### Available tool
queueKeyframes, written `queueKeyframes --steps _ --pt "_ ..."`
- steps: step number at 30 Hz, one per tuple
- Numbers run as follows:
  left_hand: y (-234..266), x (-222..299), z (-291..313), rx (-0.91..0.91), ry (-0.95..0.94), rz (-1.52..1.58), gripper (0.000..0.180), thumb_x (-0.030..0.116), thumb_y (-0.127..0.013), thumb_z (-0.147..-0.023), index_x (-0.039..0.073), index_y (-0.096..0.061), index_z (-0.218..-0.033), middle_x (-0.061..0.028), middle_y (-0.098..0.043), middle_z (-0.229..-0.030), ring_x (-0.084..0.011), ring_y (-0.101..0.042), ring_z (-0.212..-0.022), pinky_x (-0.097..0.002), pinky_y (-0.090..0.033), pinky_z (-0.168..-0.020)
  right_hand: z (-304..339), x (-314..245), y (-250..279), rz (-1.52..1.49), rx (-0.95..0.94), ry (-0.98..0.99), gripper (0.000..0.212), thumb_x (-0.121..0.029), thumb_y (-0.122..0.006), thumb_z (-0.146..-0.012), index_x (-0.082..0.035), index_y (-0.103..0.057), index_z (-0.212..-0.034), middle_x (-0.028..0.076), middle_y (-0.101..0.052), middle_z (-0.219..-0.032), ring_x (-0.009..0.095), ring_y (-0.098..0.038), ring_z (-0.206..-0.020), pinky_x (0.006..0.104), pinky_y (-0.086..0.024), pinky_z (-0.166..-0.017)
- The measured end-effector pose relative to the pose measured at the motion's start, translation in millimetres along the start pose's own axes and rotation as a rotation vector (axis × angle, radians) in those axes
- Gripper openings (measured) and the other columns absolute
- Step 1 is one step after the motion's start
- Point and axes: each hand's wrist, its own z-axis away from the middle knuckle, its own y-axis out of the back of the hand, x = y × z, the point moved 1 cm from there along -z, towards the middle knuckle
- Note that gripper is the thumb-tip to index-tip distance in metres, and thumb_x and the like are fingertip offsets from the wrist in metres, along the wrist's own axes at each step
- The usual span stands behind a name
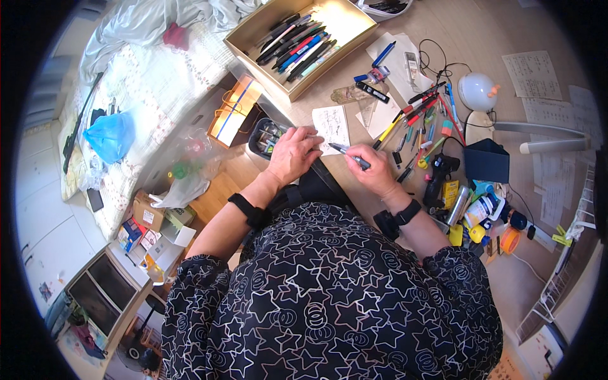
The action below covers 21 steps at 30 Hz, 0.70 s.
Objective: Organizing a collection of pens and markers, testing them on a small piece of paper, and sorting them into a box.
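Black plastic, slim and round: that's the pen (360, 161), pinched between thumb and fingers of the right hand (375, 171), one end pointing left by the near edge of a small white handwritten paper sheet (331, 121); contact, I can't tell. Looks light and stiff, maybe slightly slippery, best gripped mid-barrel. Over to the left hand (291, 153), fingers close together, at the sheet's near-left corner; thin stuff, likely easily creased. Just right, loose coloured pens (387, 130) crowd the table (468, 44), tightening elbow room! Far side, a shallow gold box (349, 22) holds more; left, a dark plastic bin (253, 142).
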Motion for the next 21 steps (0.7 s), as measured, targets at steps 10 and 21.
queueKeyframes --steps 10,21 --pt "-0.2 -0.9 0.2 -0.006 0.007 0.004 0.027 0.014 -0.067 -0.069 0.012 -0.063 -0.096 -0.0050 -0.054 -0.101 -0.0251 -0.052 -0.089 -0.0346 -0.044 -0.077 -0.3 -4.3 3.4 -0.016 -0.057 -0.063 0.010 -0.007 -0.064 -0.073 -0.007 -0.056 -0.079 0.009 -0.060 -0.070 0.025 -0.061 -0.061 0.0327 -0.046 -0.053" --pt "3.3 0.5 0.0 -0.036 0.012 -0.011 0.028 0.016 -0.068 -0.071 0.011 -0.062 -0.098 -0.0065 -0.054 -0.102 -0.0250 -0.052 -0.090 -0.0334 -0.045 -0.078 2.3 -0.1 6.2 -0.027 -0.039 -0.127 0.011 -0.008 -0.064 -0.073 -0.006 -0.057 -0.082 0.009 -0.060 -0.069 0.023 -0.060 -0.059 0.0310 -0.047 -0.054"
